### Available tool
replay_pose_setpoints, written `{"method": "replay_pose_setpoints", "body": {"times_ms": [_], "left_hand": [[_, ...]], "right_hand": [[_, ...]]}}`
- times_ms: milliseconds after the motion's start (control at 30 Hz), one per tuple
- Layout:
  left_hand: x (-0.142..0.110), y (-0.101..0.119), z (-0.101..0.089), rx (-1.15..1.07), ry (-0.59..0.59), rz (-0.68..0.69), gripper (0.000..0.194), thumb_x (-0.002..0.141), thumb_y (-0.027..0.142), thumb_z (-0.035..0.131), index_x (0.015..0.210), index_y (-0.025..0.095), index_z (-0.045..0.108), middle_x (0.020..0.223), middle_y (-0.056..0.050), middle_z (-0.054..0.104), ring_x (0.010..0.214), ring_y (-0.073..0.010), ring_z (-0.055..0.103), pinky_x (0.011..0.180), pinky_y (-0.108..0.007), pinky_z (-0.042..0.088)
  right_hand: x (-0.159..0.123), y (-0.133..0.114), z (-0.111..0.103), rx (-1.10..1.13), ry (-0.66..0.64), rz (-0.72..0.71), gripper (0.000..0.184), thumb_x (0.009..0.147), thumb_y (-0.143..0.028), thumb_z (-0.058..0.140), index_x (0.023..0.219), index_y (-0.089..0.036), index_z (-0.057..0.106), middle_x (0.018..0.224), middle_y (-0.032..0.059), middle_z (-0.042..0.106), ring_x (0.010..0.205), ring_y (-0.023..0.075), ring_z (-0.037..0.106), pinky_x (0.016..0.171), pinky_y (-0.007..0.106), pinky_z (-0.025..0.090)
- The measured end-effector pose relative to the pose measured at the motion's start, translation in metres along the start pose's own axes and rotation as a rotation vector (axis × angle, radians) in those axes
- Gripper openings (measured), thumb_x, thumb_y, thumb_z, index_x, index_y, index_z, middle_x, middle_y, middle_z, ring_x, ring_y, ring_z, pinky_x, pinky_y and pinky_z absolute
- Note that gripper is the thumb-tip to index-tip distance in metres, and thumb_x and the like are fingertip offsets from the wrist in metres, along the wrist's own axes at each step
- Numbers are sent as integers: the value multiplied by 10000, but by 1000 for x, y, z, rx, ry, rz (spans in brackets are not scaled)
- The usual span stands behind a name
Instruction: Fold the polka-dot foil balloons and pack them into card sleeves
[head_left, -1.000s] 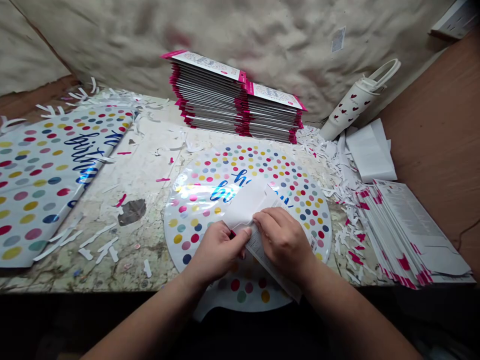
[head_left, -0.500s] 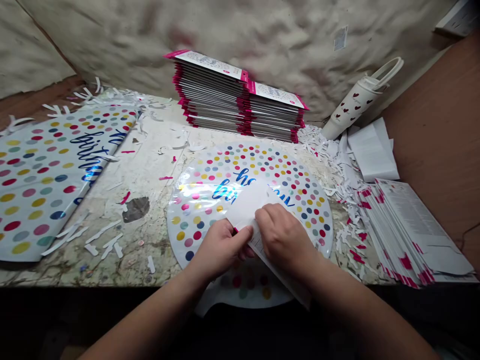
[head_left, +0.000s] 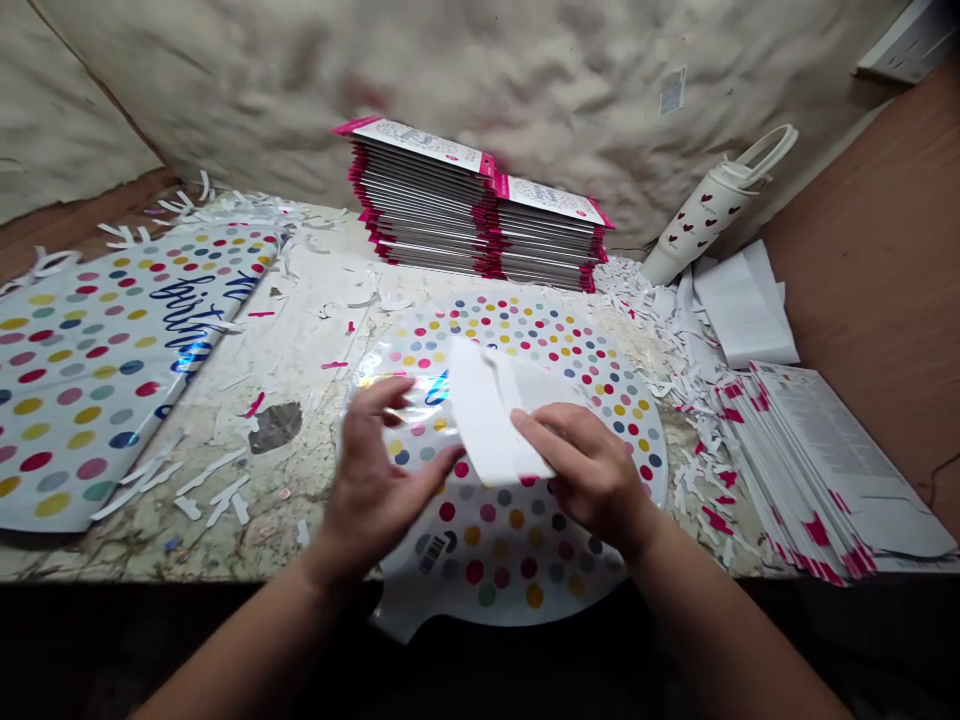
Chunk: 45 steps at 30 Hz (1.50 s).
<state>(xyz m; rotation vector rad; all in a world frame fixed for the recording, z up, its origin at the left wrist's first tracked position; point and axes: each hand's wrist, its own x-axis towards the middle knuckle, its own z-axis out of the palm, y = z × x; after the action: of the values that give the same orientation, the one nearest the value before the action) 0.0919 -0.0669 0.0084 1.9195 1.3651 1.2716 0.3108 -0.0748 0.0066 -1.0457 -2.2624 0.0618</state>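
A round foil balloon (head_left: pixel 502 535) printed with coloured dots and blue lettering lies flat on the table in front of me, with a barcode near its lower edge. My left hand (head_left: pixel 382 470) hovers over the balloon's left side, fingers spread and holding nothing. My right hand (head_left: pixel 592 470) pinches a folded white paper sheet (head_left: pixel 484 410) above the balloon's middle. That sheet hides most of the lettering.
Another dotted foil balloon (head_left: pixel 105 375) lies at left. Two stacks of pink-edged packs (head_left: pixel 427 200) stand behind. At right are white paper sheets (head_left: pixel 742 305), a fanned stack of printed cards (head_left: pixel 821 470), a heart-patterned white tumbler (head_left: pixel 701 215) and paper shreds (head_left: pixel 645 290).
My left hand has let go of the paper and moved left, fingers spreading. The white sheet now lies higher, and the printed strip that hung below my right hand is gone from view.
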Motion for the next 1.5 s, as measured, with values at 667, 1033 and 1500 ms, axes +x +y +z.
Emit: {"method": "replay_pose_setpoints", "body": {"times_ms": [667, 1033, 1500], "left_hand": [[2, -20, 14, 553, -558, -55, 226, 779, 413, 558, 769, 191, 521, 779, -50, 576, 743, -221, 531, 612, -310, 405], [6, -10, -9, 200, -517, -236, 152, 806, 321, 515, 773, 181, 564, 758, -19, 571, 648, -149, 524, 580, -252, 383], [-17, 2, 31, -1323, -48, -1180, 54, 775, 106, 590, 778, 141, 630, 740, -19, 645, 690, -123, 613, 707, -283, 528]], "right_hand": [[-3, 8, 18, -141, -410, 437, 107, 826, -261, 533, 825, -175, 598, 854, 75, 619, 808, 213, 583, 683, 350, 482], [12, -15, 38, -408, -564, -114, 419, 839, -102, 448, 1254, -83, 494, 1249, 250, 508, 1016, 391, 581, 655, 495, 545], [-5, -25, 21, -233, 72, -288, 217, 807, -43, 546, 1008, -11, 622, 964, 195, 684, 954, 278, 639, 786, 391, 569]]}}
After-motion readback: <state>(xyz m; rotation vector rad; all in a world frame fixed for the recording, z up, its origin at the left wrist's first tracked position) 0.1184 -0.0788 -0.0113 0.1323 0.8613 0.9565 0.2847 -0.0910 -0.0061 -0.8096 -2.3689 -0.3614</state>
